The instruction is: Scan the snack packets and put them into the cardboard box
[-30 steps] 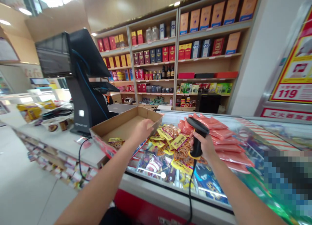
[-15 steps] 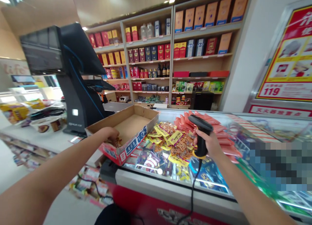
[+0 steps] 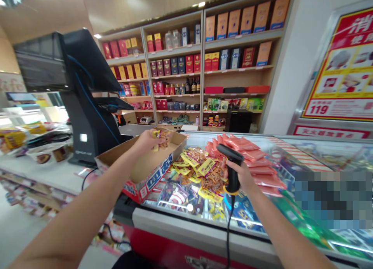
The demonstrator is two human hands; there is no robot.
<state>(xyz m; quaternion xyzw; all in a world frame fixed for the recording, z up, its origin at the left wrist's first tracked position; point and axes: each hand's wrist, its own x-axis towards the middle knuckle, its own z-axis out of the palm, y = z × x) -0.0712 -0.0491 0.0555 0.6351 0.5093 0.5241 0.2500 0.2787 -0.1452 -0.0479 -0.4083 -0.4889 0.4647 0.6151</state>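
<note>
My left hand [image 3: 148,140] is closed on a small yellow snack packet [image 3: 161,140], held above the inside of an open cardboard box [image 3: 142,166]. My right hand [image 3: 243,175] grips a black barcode scanner [image 3: 233,170] by its handle, the head tilted up and its cable hanging over the counter's front edge. Behind and left of the scanner lies a pile of yellow snack packets [image 3: 204,168] with brown sticks showing through. Red-orange packets [image 3: 247,154] are stacked beyond my right hand.
A black checkout terminal [image 3: 87,90] stands left of the box. Under the glass countertop [image 3: 186,201] several colourful packages show. Shelves [image 3: 177,71] of boxes and bottles line the back wall. A pixelated patch [image 3: 333,199] covers the right side.
My left hand has risen from the box's near left corner toward its far side, and a packet now shows in its fingers. The scanner stays in my right hand; the view has shifted slightly.
</note>
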